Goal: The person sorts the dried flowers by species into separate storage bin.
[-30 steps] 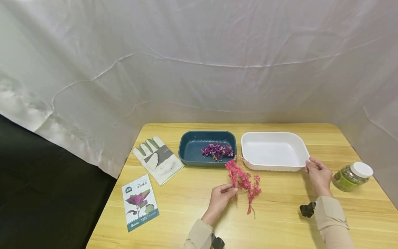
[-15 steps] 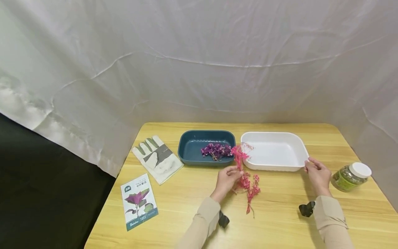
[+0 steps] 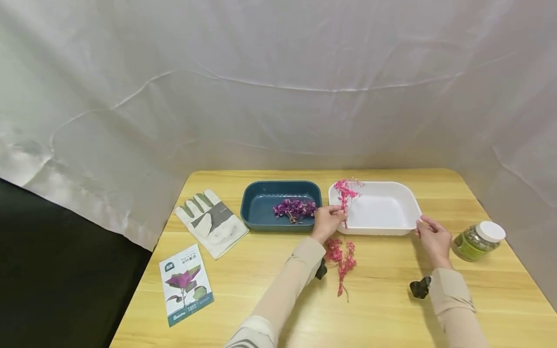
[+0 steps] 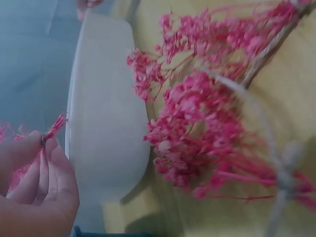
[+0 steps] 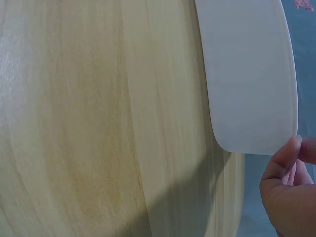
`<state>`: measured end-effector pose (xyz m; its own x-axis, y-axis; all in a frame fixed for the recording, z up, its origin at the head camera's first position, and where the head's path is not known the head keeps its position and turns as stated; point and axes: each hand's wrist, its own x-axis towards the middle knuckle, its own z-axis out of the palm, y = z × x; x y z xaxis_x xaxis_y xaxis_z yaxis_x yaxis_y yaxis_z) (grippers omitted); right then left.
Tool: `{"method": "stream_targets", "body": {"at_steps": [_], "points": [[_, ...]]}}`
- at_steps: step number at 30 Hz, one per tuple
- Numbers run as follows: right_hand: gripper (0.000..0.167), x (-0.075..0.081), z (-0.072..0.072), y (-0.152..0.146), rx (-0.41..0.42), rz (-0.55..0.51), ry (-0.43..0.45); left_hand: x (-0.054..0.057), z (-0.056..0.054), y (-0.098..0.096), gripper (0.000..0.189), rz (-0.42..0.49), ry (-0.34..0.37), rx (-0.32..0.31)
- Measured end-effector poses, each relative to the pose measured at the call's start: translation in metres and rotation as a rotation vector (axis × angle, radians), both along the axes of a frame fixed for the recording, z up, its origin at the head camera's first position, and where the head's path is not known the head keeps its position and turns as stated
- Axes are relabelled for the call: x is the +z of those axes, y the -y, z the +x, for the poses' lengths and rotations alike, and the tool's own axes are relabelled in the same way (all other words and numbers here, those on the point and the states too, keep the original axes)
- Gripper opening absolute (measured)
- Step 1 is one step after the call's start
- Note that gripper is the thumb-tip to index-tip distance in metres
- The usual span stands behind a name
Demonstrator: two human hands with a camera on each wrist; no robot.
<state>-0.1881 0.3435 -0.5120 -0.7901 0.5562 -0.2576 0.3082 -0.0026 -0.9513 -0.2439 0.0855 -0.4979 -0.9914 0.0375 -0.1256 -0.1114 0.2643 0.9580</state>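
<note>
My left hand (image 3: 327, 223) pinches the stem of a pink dried flower sprig (image 3: 345, 190) between thumb and fingers. The sprig stands upright over the left part of the white tray (image 3: 383, 231). In the left wrist view the stem end pokes out past my fingertips (image 4: 53, 144), level with the tray's rim. My right hand (image 3: 436, 242) pinches the tray's near right corner, thumb outside the wall. On the table in front of the tray lies another pink dried flower bunch (image 3: 342, 263); a tie around its stems shows in the left wrist view.
Left of the white tray stands a dark teal tray (image 3: 280, 227) holding purple dried flowers (image 3: 296, 210). A work glove (image 3: 212, 223) and a seed packet (image 3: 186, 284) lie at the left. A white-lidded jar (image 3: 478, 240) is beside my right hand.
My left hand has lifted the sprig off the spot by the other pink bunch and carried it forward and right, over the white tray. My right hand keeps its grip on the corner.
</note>
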Motion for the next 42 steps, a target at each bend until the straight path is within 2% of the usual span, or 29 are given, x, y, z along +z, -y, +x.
{"method": "stream_targets", "body": {"at_steps": [4, 9, 13, 19, 23, 26, 29, 33, 36, 42], "points": [[0.042, 0.0, -0.001, 0.002, -0.008, 0.004, -0.008, 0.003, -0.006, -0.007, 0.018, -0.078, -0.016, 0.031], [0.038, 0.001, -0.001, 0.005, -0.011, -0.024, -0.025, 0.007, -0.007, -0.013, 0.016, -0.133, -0.019, 0.102], [0.041, 0.001, 0.0, 0.006, -0.012, -0.028, -0.021, 0.005, -0.006, -0.012, 0.018, -0.102, -0.015, 0.105], [0.043, -0.004, 0.0, 0.005, -0.017, -0.003, -0.017, -0.006, 0.0, -0.001, 0.023, 0.031, -0.021, 0.022], [0.04, -0.006, 0.001, 0.004, -0.035, -0.015, -0.028, -0.015, 0.011, 0.01, 0.026, 0.095, -0.033, -0.014], [0.036, -0.007, 0.002, 0.003, -0.049, -0.041, -0.037, -0.023, 0.023, 0.022, 0.025, 0.106, -0.057, -0.048], [0.038, -0.008, 0.001, 0.004, -0.042, -0.047, -0.031, -0.03, 0.036, 0.038, 0.022, 0.086, -0.076, -0.067], [0.039, -0.006, 0.0, 0.003, -0.036, -0.063, -0.035, -0.038, 0.054, 0.057, 0.017, 0.041, -0.073, -0.059], [0.034, -0.005, -0.002, 0.002, -0.038, -0.083, -0.052, -0.042, 0.065, 0.067, 0.017, 0.012, -0.048, -0.052], [0.018, -0.002, -0.002, 0.0, -0.039, -0.109, -0.059, -0.051, 0.086, 0.079, 0.019, -0.016, 0.0, -0.104]]}}
